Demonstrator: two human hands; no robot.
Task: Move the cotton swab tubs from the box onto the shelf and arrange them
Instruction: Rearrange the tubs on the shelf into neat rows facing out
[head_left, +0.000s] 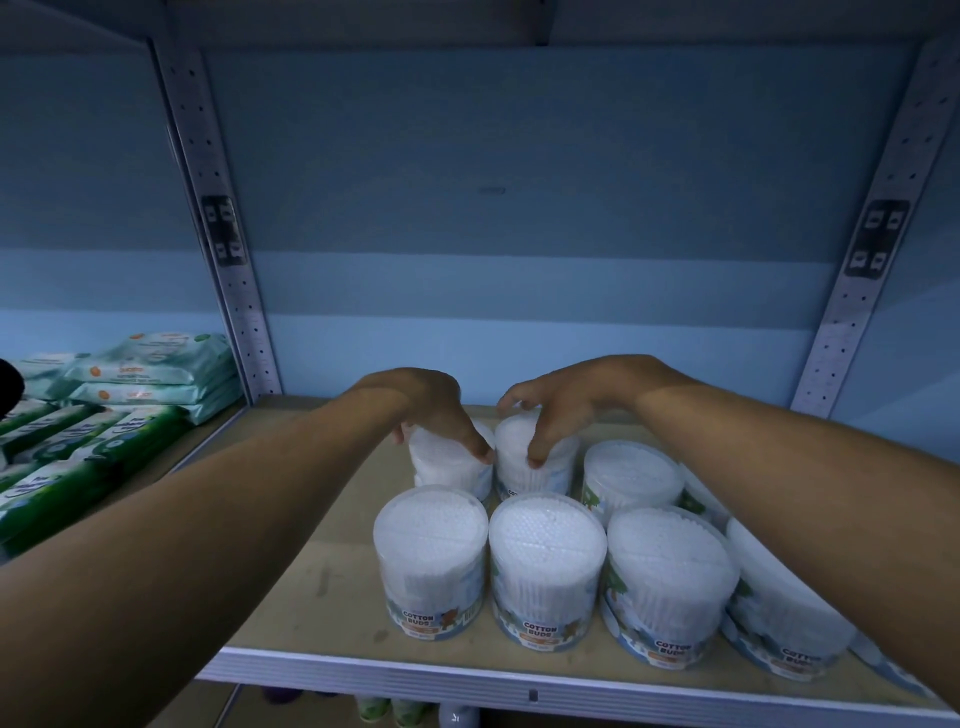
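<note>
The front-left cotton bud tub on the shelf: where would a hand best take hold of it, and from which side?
Probably from above, fingers spread around the rim of its round lid. The front-left tub stands upright, pressed against its neighbour tub on its right, so only the top and left wall are free. Both the left hand and right hand grip back-row tubs that way.

Head view (wide-angle) looks down, close, perhaps slightly leftward, at shelf (332, 587).
</note>
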